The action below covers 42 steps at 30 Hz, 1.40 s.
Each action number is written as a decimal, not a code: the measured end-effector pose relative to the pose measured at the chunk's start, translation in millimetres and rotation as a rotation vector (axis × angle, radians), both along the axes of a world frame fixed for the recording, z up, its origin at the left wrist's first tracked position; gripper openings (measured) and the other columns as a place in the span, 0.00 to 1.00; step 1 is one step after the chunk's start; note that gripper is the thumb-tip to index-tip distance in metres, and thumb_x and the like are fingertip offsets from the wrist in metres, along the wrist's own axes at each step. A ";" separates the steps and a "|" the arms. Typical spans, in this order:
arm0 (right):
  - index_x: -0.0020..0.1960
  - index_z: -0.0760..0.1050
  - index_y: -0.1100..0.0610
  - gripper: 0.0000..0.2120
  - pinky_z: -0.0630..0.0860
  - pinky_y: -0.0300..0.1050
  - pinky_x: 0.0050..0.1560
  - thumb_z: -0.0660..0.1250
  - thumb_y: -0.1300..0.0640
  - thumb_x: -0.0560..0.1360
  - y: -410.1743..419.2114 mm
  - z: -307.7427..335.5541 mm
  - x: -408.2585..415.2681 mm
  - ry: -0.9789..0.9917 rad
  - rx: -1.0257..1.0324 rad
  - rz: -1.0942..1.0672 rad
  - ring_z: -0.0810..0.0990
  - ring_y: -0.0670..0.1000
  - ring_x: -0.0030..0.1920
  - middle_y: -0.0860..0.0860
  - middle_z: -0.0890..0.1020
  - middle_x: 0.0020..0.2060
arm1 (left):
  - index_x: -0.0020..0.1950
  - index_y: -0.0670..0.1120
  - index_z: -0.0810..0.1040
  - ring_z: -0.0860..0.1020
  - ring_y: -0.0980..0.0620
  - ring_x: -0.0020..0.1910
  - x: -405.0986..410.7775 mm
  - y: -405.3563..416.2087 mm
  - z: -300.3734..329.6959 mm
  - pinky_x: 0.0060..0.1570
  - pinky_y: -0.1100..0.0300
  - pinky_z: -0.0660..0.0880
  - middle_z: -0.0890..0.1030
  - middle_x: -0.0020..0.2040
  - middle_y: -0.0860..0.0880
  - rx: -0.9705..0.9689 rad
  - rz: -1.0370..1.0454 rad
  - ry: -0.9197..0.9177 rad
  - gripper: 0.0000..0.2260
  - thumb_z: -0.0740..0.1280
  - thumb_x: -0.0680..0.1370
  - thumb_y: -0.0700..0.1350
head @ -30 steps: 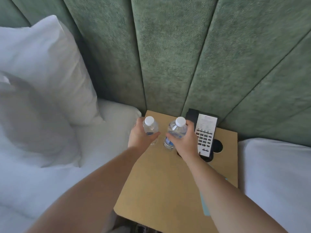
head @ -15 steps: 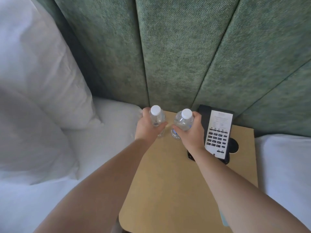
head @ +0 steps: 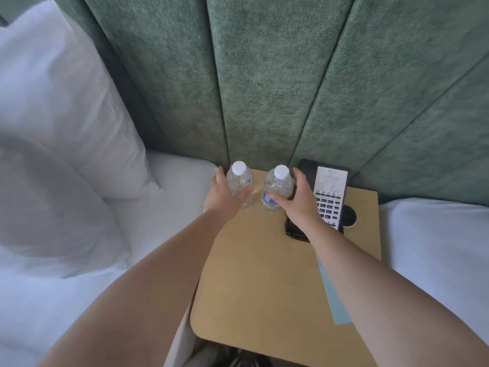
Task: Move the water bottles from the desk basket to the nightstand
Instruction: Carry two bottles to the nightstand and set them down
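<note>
Both hands have loosened since half a second ago, when each was wrapped round a bottle. Now the left hand (head: 225, 194) and the right hand (head: 299, 200) show a released grip, fingers spread, barely touching. Two clear water bottles, the left bottle (head: 239, 185) and the right bottle (head: 277, 186), stand upright on the nightstand tabletop (head: 264, 274), near the green headboard (head: 264, 88), beside a phone (head: 330, 192). Placement looks complete.

Near half of tabletop (head: 264, 274) clear. Far edge crowded: two bottles (head: 239, 186) (head: 276, 188) left, phone (head: 328, 194) right, padded wall (head: 264, 88) right behind.
</note>
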State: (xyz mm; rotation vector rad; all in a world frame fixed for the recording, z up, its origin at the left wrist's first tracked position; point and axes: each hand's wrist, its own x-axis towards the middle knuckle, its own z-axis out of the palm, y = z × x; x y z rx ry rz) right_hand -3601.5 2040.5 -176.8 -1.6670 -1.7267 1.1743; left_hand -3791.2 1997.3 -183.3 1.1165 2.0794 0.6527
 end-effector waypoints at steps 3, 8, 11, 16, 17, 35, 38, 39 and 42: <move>0.76 0.57 0.53 0.40 0.59 0.42 0.67 0.72 0.45 0.70 -13.3 26.0 13.6 -0.078 0.043 0.018 0.62 0.50 0.73 0.50 0.64 0.74 | 0.78 0.45 0.50 0.64 0.46 0.72 2.0 -23.7 22.7 0.66 0.47 0.67 0.60 0.76 0.45 -0.001 -0.027 0.135 0.41 0.64 0.74 0.64; 0.74 0.60 0.55 0.33 0.60 0.49 0.72 0.67 0.46 0.75 -63.5 68.2 49.9 -0.225 0.138 0.064 0.60 0.51 0.74 0.52 0.63 0.74 | 0.78 0.47 0.54 0.55 0.47 0.77 15.7 -80.1 66.5 0.72 0.47 0.55 0.61 0.77 0.46 0.039 -0.181 0.400 0.34 0.57 0.78 0.63; 0.71 0.66 0.61 0.27 0.64 0.55 0.69 0.67 0.50 0.76 -103.8 88.4 71.2 -0.308 0.254 0.093 0.65 0.57 0.71 0.57 0.69 0.70 | 0.78 0.50 0.54 0.52 0.48 0.78 26.5 -108.7 88.1 0.74 0.46 0.51 0.59 0.78 0.49 0.066 -0.257 0.493 0.32 0.54 0.79 0.63; 0.69 0.69 0.63 0.23 0.65 0.55 0.68 0.66 0.54 0.77 -169.2 108.6 96.1 -0.416 0.313 -0.007 0.67 0.59 0.70 0.60 0.71 0.69 | 0.78 0.51 0.54 0.50 0.50 0.78 54.1 -148.9 113.2 0.75 0.47 0.48 0.58 0.78 0.50 0.140 -0.364 0.499 0.31 0.51 0.78 0.64; 0.69 0.69 0.62 0.24 0.65 0.54 0.68 0.65 0.53 0.77 -178.9 109.5 98.8 -0.432 0.293 -0.017 0.67 0.59 0.70 0.58 0.70 0.69 | 0.78 0.52 0.53 0.50 0.50 0.78 60.6 -154.7 114.3 0.75 0.47 0.48 0.58 0.78 0.51 0.144 -0.387 0.494 0.31 0.51 0.78 0.64; 0.74 0.62 0.57 0.24 0.55 0.48 0.74 0.58 0.49 0.81 -437.3 101.2 183.5 -0.431 -0.092 -0.960 0.57 0.51 0.75 0.52 0.62 0.75 | 0.79 0.48 0.49 0.51 0.50 0.78 232.4 -252.6 110.7 0.75 0.48 0.48 0.56 0.79 0.49 0.194 -1.291 0.423 0.31 0.49 0.80 0.61; 0.74 0.62 0.55 0.24 0.57 0.49 0.73 0.57 0.47 0.80 -493.9 97.5 191.3 -0.412 -0.160 -1.137 0.57 0.51 0.75 0.52 0.61 0.75 | 0.78 0.47 0.53 0.55 0.49 0.77 269.4 -281.5 115.1 0.74 0.48 0.51 0.59 0.78 0.48 0.260 -1.440 0.409 0.29 0.52 0.81 0.59; 0.74 0.61 0.54 0.25 0.57 0.50 0.73 0.57 0.47 0.80 -511.8 96.8 192.9 -0.402 -0.178 -1.188 0.57 0.51 0.75 0.51 0.61 0.75 | 0.78 0.47 0.54 0.56 0.48 0.76 281.0 -292.2 117.3 0.74 0.47 0.52 0.60 0.77 0.47 0.273 -1.488 0.392 0.29 0.52 0.81 0.59; 0.75 0.61 0.54 0.25 0.57 0.49 0.73 0.56 0.46 0.80 -566.6 97.0 197.4 -0.382 -0.230 -1.349 0.57 0.51 0.75 0.51 0.61 0.75 | 0.79 0.47 0.52 0.56 0.47 0.77 314.2 -331.7 122.6 0.74 0.47 0.55 0.60 0.78 0.47 0.307 -1.664 0.368 0.31 0.52 0.80 0.61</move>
